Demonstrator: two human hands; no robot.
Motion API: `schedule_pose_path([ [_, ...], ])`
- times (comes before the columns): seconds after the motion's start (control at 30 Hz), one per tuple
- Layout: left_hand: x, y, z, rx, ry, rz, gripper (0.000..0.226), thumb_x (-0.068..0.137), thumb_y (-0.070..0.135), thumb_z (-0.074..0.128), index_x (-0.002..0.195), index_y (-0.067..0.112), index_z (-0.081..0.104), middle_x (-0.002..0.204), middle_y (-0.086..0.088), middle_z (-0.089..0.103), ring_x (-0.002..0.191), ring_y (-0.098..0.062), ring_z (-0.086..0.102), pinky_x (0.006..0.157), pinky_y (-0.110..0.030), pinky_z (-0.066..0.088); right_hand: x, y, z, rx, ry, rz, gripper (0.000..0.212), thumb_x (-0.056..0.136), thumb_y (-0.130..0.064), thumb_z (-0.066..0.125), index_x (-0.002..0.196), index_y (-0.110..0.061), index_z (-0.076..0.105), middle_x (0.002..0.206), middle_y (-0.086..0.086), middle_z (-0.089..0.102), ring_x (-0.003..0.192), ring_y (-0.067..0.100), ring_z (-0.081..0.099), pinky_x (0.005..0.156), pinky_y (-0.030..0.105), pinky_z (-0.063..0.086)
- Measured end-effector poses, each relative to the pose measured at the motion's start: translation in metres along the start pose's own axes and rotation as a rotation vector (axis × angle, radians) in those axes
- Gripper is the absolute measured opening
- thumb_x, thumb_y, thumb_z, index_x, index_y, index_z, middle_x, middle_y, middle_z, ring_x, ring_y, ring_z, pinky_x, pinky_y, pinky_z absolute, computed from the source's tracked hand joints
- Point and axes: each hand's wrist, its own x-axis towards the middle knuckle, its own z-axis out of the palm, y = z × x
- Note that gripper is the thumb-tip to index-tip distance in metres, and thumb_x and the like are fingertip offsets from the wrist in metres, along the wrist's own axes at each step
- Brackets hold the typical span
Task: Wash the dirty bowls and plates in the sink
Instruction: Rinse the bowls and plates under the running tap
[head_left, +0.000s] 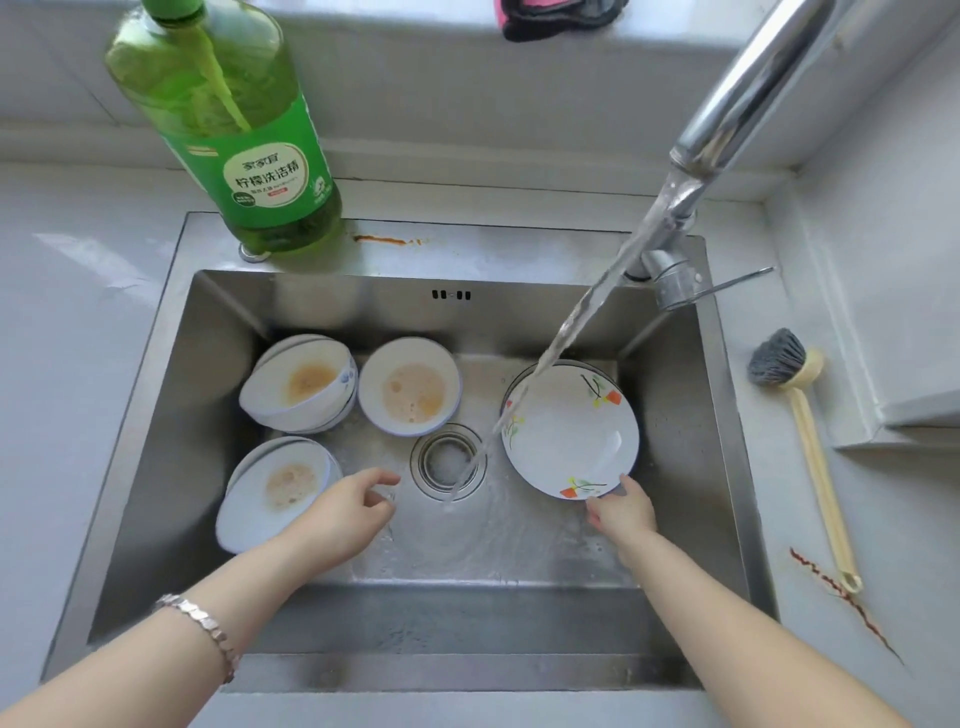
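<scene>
A steel sink (218, 332) holds dirty white bowls with brownish residue: a stack at back left (298, 387), one bowl beside it (410, 392), and a tilted stack at front left (275, 491). On the right lies a white flowered plate (571, 431), on top of another dish. My right hand (621, 512) grips the plate's near rim. My left hand (345, 512) hovers over the sink floor near the drain (449, 460), fingers loosely curled, holding nothing. Water runs from the faucet (737, 104) past the plate's left edge to the drain.
A green dish-soap bottle (244, 130) stands on the sink's back ledge at left. A dish brush (800, 415) with a cream handle lies on the counter to the right. A pink and black cloth (558, 15) sits on the sill behind.
</scene>
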Motion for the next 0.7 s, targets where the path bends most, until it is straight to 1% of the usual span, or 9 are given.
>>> schedule_pose_path([
  [0.13, -0.005, -0.01, -0.019, 0.033, -0.023, -0.005, 0.032, 0.093, 0.015, 0.051, 0.124, 0.02, 0.052, 0.086, 0.002, 0.06, 0.091, -0.023, 0.063, 0.072, -0.028, 0.045, -0.055, -0.013, 0.029, -0.328, -0.29, 0.001, 0.038, 0.084, 0.003, 0.054, 0.121, -0.004, 0.049, 0.073, 0.007, 0.053, 0.057, 0.017, 0.049, 0.052, 0.024, 0.041],
  [0.2, -0.006, -0.018, -0.032, 0.024, -0.022, -0.012, 0.034, 0.092, 0.013, 0.049, 0.126, 0.018, 0.052, 0.084, 0.001, 0.059, 0.078, -0.018, 0.059, 0.065, -0.024, 0.044, -0.084, -0.023, 0.057, -0.384, -0.485, 0.041, 0.03, 0.088, 0.0, 0.053, 0.117, -0.006, 0.049, 0.068, 0.004, 0.051, 0.051, 0.011, 0.048, 0.045, 0.018, 0.038],
  [0.27, -0.004, -0.026, -0.046, -0.004, -0.003, -0.032, 0.035, 0.091, 0.011, 0.048, 0.126, 0.018, 0.052, 0.084, -0.001, 0.061, 0.078, -0.022, 0.06, 0.065, -0.026, 0.045, -0.105, -0.035, 0.092, -0.358, -0.6, 0.011, 0.027, 0.09, -0.004, 0.051, 0.117, -0.007, 0.048, 0.069, 0.004, 0.05, 0.052, 0.01, 0.048, 0.043, 0.015, 0.037],
  [0.37, 0.004, -0.038, -0.067, -0.02, 0.03, -0.037, 0.037, 0.091, 0.013, 0.048, 0.128, 0.019, 0.051, 0.087, -0.001, 0.062, 0.095, -0.024, 0.062, 0.079, -0.032, 0.047, -0.097, -0.054, 0.15, -0.247, -0.524, -0.095, 0.021, 0.093, -0.013, 0.05, 0.112, -0.019, 0.041, 0.07, 0.004, 0.05, 0.051, 0.011, 0.049, 0.043, 0.018, 0.038],
  [0.43, 0.009, -0.044, -0.079, -0.005, 0.028, -0.018, 0.039, 0.092, 0.013, 0.046, 0.13, 0.021, 0.049, 0.089, 0.0, 0.062, 0.09, -0.017, 0.06, 0.076, -0.028, 0.044, -0.075, -0.065, 0.185, -0.135, -0.387, -0.083, 0.012, 0.093, -0.019, 0.051, 0.098, -0.018, 0.041, 0.065, 0.006, 0.051, 0.042, 0.012, 0.051, 0.041, 0.025, 0.038],
  [0.47, 0.012, -0.047, -0.083, 0.007, 0.021, -0.003, 0.04, 0.092, 0.013, 0.045, 0.131, 0.022, 0.048, 0.09, 0.0, 0.061, 0.085, -0.013, 0.057, 0.072, -0.025, 0.041, -0.065, -0.069, 0.198, -0.073, -0.317, -0.033, 0.012, 0.093, -0.022, 0.052, 0.097, -0.016, 0.042, 0.068, 0.01, 0.056, 0.042, 0.016, 0.055, 0.041, 0.028, 0.038],
  [0.53, 0.02, -0.053, -0.09, 0.022, 0.011, 0.023, 0.04, 0.094, 0.014, 0.044, 0.133, 0.022, 0.046, 0.092, 0.003, 0.059, 0.079, -0.009, 0.053, 0.067, -0.021, 0.038, -0.045, -0.071, 0.217, 0.064, -0.226, 0.095, 0.029, 0.095, -0.025, 0.05, 0.117, -0.011, 0.04, 0.103, 0.02, 0.06, 0.068, 0.032, 0.066, 0.049, 0.034, 0.047],
  [0.6, 0.027, -0.06, -0.094, 0.022, -0.006, 0.033, 0.04, 0.094, 0.015, 0.043, 0.133, 0.023, 0.046, 0.092, 0.005, 0.056, 0.074, -0.007, 0.052, 0.063, -0.017, 0.04, -0.032, -0.069, 0.23, 0.28, -0.2, 0.193, 0.045, 0.097, -0.018, 0.046, 0.138, -0.01, 0.029, 0.133, 0.022, 0.047, 0.097, 0.043, 0.062, 0.062, 0.04, 0.052],
  [0.7, 0.036, -0.068, -0.097, 0.01, -0.034, 0.041, 0.039, 0.093, 0.016, 0.044, 0.13, 0.027, 0.047, 0.086, 0.007, 0.058, 0.071, -0.008, 0.054, 0.063, -0.018, 0.042, -0.027, -0.07, 0.237, 0.53, -0.152, 0.189, 0.052, 0.094, 0.005, 0.034, 0.141, -0.016, 0.029, 0.142, 0.017, 0.038, 0.119, 0.049, 0.047, 0.08, 0.049, 0.048],
])
